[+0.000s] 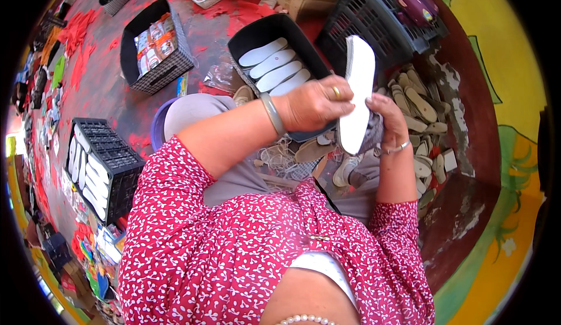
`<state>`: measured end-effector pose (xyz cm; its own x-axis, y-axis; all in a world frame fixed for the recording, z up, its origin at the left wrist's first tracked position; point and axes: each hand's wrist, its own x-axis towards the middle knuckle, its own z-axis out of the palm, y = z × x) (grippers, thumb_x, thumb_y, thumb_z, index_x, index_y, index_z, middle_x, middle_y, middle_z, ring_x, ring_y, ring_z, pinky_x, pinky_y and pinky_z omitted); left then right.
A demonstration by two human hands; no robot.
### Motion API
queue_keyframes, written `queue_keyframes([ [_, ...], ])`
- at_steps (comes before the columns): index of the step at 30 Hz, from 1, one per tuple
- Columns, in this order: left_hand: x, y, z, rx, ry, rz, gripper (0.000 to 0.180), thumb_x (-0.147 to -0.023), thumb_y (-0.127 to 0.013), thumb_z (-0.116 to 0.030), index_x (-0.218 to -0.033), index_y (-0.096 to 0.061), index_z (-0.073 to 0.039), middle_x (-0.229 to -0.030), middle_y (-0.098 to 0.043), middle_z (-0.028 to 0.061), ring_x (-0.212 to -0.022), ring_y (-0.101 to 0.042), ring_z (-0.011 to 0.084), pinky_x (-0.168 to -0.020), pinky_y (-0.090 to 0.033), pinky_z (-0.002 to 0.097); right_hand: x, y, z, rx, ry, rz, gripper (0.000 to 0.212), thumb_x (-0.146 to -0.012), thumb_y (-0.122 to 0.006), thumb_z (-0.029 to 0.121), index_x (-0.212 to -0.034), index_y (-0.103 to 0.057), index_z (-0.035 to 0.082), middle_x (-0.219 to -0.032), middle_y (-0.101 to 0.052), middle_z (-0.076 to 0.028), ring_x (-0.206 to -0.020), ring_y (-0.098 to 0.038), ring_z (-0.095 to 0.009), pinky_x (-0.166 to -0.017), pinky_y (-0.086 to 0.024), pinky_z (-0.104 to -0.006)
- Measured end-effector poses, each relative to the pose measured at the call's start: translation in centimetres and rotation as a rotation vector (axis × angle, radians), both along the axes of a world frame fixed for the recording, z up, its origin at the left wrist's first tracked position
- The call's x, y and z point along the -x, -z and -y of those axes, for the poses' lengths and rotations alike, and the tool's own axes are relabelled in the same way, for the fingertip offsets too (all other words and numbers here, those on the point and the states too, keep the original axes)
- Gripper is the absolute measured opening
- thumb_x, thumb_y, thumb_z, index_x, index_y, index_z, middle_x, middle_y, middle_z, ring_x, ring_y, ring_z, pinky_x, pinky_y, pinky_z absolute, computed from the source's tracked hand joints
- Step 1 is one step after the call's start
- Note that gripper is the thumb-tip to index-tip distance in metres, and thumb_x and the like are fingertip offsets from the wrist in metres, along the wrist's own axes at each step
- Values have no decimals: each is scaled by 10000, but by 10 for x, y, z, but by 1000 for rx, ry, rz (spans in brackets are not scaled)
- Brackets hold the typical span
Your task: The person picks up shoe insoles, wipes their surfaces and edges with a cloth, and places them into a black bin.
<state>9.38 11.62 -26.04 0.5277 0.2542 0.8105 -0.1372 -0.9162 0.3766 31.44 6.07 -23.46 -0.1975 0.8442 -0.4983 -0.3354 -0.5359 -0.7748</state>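
Note:
A shoe [358,100] with a long white sole stands nearly upright in front of me, its sole turned toward me. Grey fabric shows behind the lower right of the sole. My right hand [390,120] grips it from the right, thumb at the sole's edge and fingers around the grey part. My left hand [318,104] is closed, its fingertips pinched against the sole's left edge. Anything thin between those fingertips is too small to make out. Past my left hand lies a black bin [238,40] with several white soles [279,68] laid in a row.
Many loose soles [419,104] are heaped by the wall at right. Cords [280,160] lie between my legs. A dark crate [374,15] stands behind the shoe. At left are a patterned basket [169,74] of packets and a black crate [120,164] of white soles.

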Motion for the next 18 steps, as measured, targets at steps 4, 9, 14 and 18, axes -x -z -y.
queue_keyframes([
  [4, -1, 9, 18, 40, 14, -58, 187, -720, -626, 9, -907, -626, 14, -926, -577, 106, -893, -574, 294, -749, -491, 347, -11, 12, 12, 82, 17, 99, 250, -776, -663, 105, -961, -622, -59, -845, -667, -101, -719, -650, -161, -674, -518, -259],
  [9, -7, 20, 15, 261, -86, -124, 248, -711, -585, 42, -945, -640, -23, -981, -584, 144, -916, -570, 307, -804, -472, 352, -10, 8, 13, 33, 110, 258, 208, -784, -660, 89, -924, -634, -62, -814, -663, -90, -672, -631, -139, -643, -507, -253],
  [14, -10, 27, 4, 1278, -151, -280, 232, -821, -612, -77, -1043, -622, -11, -988, -589, 90, -950, -556, 189, -750, -494, 289, -2, 12, 9, -108, 76, 492, 154, -801, -634, 95, -840, -671, -49, -747, -618, -7, -659, -535, -71, -608, -410, -199],
  [18, -11, 20, -2, 1867, 99, -124, 352, -856, -615, -130, -1158, -529, 27, -985, -586, 70, -883, -573, 152, -688, -519, 257, 5, 14, 9, -191, -15, 567, 169, -799, -635, 94, -851, -669, -63, -745, -619, -8, -667, -537, -74, -610, -411, -202],
])
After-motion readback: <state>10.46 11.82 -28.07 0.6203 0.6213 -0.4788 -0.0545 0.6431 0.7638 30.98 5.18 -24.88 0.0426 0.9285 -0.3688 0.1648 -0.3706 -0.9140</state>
